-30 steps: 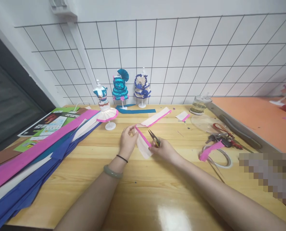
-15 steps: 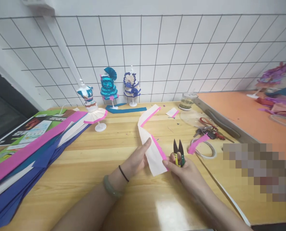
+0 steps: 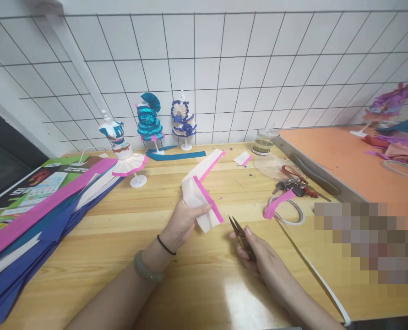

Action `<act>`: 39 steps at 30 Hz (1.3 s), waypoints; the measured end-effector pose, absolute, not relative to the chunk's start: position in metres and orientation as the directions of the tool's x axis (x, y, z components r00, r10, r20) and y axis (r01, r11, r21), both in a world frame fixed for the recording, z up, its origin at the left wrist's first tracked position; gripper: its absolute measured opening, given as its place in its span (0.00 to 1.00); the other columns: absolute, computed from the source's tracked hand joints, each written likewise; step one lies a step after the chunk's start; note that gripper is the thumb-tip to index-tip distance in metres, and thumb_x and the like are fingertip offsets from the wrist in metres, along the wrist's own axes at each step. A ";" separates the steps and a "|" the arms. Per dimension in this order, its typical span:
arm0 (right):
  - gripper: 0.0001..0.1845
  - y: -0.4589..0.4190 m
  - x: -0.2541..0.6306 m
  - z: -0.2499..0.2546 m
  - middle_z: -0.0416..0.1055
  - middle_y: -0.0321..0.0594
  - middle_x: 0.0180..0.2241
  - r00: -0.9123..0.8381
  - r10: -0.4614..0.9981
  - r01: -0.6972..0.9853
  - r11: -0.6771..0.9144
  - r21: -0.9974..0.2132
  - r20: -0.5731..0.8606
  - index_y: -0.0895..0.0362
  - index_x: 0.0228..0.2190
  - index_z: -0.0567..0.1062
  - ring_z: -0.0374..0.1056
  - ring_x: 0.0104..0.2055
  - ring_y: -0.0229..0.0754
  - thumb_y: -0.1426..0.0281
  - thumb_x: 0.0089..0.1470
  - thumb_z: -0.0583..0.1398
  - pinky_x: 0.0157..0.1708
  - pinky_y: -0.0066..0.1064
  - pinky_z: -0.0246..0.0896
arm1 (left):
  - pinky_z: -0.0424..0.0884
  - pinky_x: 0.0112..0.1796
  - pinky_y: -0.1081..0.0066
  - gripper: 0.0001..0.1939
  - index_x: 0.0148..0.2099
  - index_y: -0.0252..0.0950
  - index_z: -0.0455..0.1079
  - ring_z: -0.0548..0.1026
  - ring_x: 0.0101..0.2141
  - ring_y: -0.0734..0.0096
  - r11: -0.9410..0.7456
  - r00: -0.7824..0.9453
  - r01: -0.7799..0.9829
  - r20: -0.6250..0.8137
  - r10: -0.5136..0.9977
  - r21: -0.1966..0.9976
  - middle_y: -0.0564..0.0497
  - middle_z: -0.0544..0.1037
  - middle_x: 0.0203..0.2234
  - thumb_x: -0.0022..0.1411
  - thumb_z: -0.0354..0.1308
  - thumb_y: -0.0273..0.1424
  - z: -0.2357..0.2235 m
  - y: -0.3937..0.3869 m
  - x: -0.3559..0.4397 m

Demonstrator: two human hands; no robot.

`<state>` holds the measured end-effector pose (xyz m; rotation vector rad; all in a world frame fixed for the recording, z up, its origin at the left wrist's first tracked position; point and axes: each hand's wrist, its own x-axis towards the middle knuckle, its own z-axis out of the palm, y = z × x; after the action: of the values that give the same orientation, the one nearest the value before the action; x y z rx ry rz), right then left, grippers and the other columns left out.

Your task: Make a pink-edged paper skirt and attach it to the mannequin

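My left hand [image 3: 186, 217] is closed on a white paper strip [image 3: 194, 196] with a pink border, thumb on top near its lower end. The strip bends in the middle, and its far part lies on the table towards the wall. My right hand [image 3: 258, 252] is wrapped round a pair of thread snips [image 3: 240, 231], their dark pointed blades aimed up and left, a little right of the strip and apart from it. A short white piece with a pink edge [image 3: 242, 158] lies farther back. Near my right hand is a roll of tape [image 3: 301, 214] with a pink scrap [image 3: 279, 204] across it.
Three small dress forms in paper outfits, one with a white skirt [image 3: 130, 164], stand at the back left. Long paper strips [image 3: 52, 238] cover the left side. A lidded glass jar [image 3: 263, 142], keys [image 3: 289, 187] and a teal strip [image 3: 183, 156] lie towards the back.
My right hand has let go of the strip's near end and turned the snips into a working grip. My left hand has moved left and tilted the strip.
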<state>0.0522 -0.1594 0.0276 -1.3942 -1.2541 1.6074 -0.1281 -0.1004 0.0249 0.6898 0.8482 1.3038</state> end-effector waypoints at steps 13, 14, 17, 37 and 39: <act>0.23 -0.134 0.032 0.018 0.52 0.27 0.19 -0.383 0.876 0.009 -0.313 -0.950 -0.292 0.57 0.33 0.64 0.45 0.15 0.28 0.49 0.53 0.49 0.15 0.24 0.38 | 0.69 0.37 0.69 0.24 0.41 0.34 0.69 0.73 0.31 0.71 0.074 -0.084 -0.592 -0.152 0.985 0.803 0.52 0.76 0.32 0.38 0.69 0.24 0.027 -0.094 -0.132; 0.23 -0.136 0.033 0.016 0.53 0.27 0.19 -0.383 0.880 0.006 -0.301 -0.954 -0.280 0.57 0.34 0.64 0.46 0.15 0.28 0.49 0.54 0.49 0.15 0.24 0.39 | 0.69 0.36 0.69 0.24 0.40 0.34 0.69 0.73 0.31 0.71 0.074 -0.082 -0.595 -0.153 0.985 0.800 0.52 0.76 0.32 0.37 0.69 0.24 0.029 -0.095 -0.131; 0.22 -0.138 0.034 0.012 0.54 0.27 0.18 -0.391 0.879 -0.015 -0.303 -0.953 -0.273 0.57 0.35 0.65 0.46 0.14 0.28 0.51 0.56 0.47 0.14 0.23 0.39 | 0.69 0.35 0.70 0.23 0.39 0.34 0.69 0.72 0.30 0.72 0.073 -0.082 -0.600 -0.152 0.985 0.796 0.52 0.76 0.31 0.37 0.69 0.24 0.031 -0.096 -0.130; 0.22 -0.138 0.032 0.015 0.54 0.26 0.15 -0.410 0.870 -0.002 -0.301 -0.954 -0.273 0.57 0.32 0.64 0.47 0.13 0.29 0.51 0.56 0.48 0.12 0.21 0.41 | 0.69 0.36 0.69 0.20 0.40 0.33 0.68 0.72 0.29 0.73 0.106 -0.029 -0.569 -0.148 0.989 0.815 0.52 0.75 0.29 0.41 0.67 0.23 0.030 -0.104 -0.123; 0.22 -0.138 0.032 0.015 0.54 0.26 0.15 -0.406 0.871 0.006 -0.300 -0.954 -0.276 0.57 0.32 0.64 0.47 0.13 0.29 0.51 0.56 0.48 0.12 0.21 0.41 | 0.69 0.35 0.70 0.20 0.40 0.33 0.68 0.72 0.29 0.73 0.107 -0.025 -0.574 -0.148 0.989 0.812 0.52 0.75 0.29 0.41 0.67 0.23 0.030 -0.105 -0.122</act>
<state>0.0320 -0.1378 0.0149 -1.1587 -1.3064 1.7735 -0.1221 -0.1050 0.0295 0.6274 0.8585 1.3880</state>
